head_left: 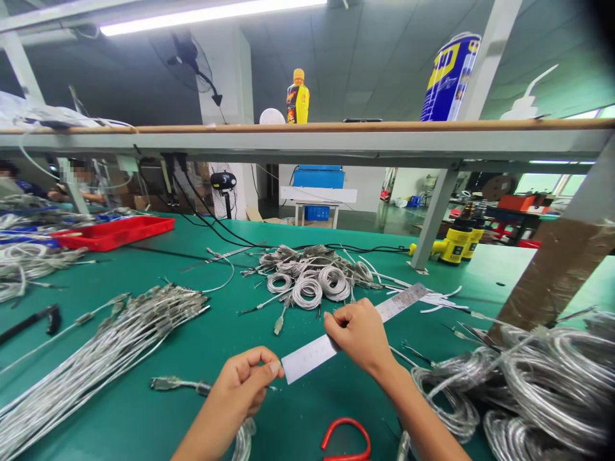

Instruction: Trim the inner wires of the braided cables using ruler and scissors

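Note:
My right hand (358,336) grips a steel ruler (312,351) that lies slanted across the green mat (298,410). My left hand (240,390) is next to the ruler's near end, with finger and thumb pinched on a thin wire end (273,387). Below that hand lies a braided cable with a metal connector (180,384). A bundle of straight braided cables (120,346) stretches along the left. Coiled cables (307,288) are heaped ahead of my hands, and bigger clear coils (542,384) pile up at the right. A red curved handle (346,438) shows at the bottom edge.
A red plastic tray (113,232) stands at the far left of the bench, beside more cables. A black tool (33,323) lies at the left edge. Yellow cylinders (454,244) stand at the back right. A shelf (307,127) with bottles spans above. Two people sit at the far left.

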